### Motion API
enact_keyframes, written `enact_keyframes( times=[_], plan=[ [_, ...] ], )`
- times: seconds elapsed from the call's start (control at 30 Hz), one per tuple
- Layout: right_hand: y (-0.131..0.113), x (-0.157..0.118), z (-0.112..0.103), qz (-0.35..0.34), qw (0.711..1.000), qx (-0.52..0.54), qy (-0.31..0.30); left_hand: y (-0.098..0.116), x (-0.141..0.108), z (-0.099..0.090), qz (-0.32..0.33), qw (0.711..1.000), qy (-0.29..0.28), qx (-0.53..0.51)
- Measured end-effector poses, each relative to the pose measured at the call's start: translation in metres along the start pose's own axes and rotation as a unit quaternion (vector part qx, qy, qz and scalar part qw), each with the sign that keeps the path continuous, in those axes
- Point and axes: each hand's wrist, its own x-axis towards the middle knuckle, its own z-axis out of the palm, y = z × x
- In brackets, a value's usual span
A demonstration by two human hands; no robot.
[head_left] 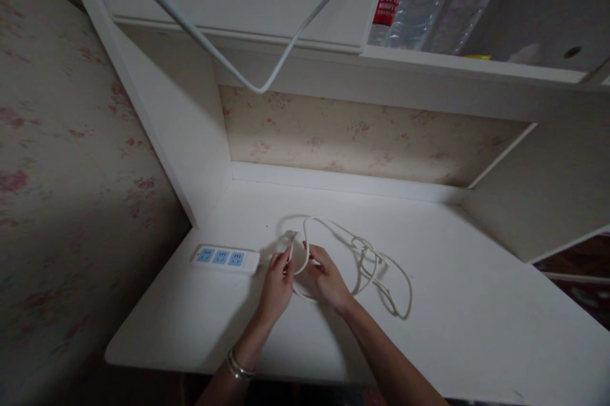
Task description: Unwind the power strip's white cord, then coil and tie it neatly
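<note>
My left hand [277, 282]: pinching the thin off-white cord [365, 247] near its plug [294, 236]
My right hand [328, 274]: fingers at the cord; whether pinching, I can't tell
Cord: mostly looped on the flat white tabletop [452, 304]
Oblong white power strip [250, 262]: left of both hands

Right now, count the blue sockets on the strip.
3, in a row along the strip, left of the left hand: the left socket, the middle socket and the right socket. None seem hidden.
</note>
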Motion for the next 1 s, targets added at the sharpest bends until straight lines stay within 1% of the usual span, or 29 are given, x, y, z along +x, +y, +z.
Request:
enact_keyframes(
  times=[0.07,0.13,0.23,0.33,0.43,0.5,0.57,0.67,0.8,0.87,1.0],
  plan=[
    [-0.008,0.004,-0.002,-0.062,0.995,-0.070,-0.019,0.002,-0.003,-0.001,0.024,0.998,-0.014,0.058],
    [-0.015,0.009,-0.003,-0.100,0.984,-0.139,-0.049,0.004,-0.007,-0.003,0.050,0.992,-0.036,0.109],
    [-0.020,0.013,-0.006,-0.111,0.959,-0.237,-0.108,0.004,-0.009,-0.006,0.076,0.982,-0.060,0.161],
    [-0.021,0.014,-0.012,-0.117,0.929,-0.311,-0.163,0.005,-0.010,-0.011,0.091,0.976,-0.071,0.182],
    [-0.020,0.014,-0.017,-0.138,0.906,-0.347,-0.201,0.008,-0.012,-0.012,0.113,0.968,-0.087,0.207],
    [-0.019,0.014,-0.016,-0.154,0.897,-0.349,-0.220,0.011,-0.013,-0.010,0.131,0.960,-0.095,0.228],
    [-0.018,0.015,-0.013,-0.166,0.899,-0.336,-0.228,0.013,-0.015,-0.009,0.137,0.958,-0.086,0.236],
    [-0.020,0.017,-0.006,-0.176,0.908,-0.313,-0.216,0.013,-0.017,-0.007,0.122,0.968,-0.055,0.213],
    [-0.024,0.019,0.001,-0.175,0.902,-0.343,-0.195,0.008,-0.017,-0.007,0.086,0.984,-0.026,0.153],
    [-0.025,0.019,0.002,-0.159,0.898,-0.359,-0.197,0.007,-0.017,-0.008,0.064,0.989,-0.025,0.134],
    [-0.025,0.017,0.000,-0.121,0.893,-0.383,-0.204,0.009,-0.018,-0.008,0.035,0.991,-0.048,0.122]
  ],
)
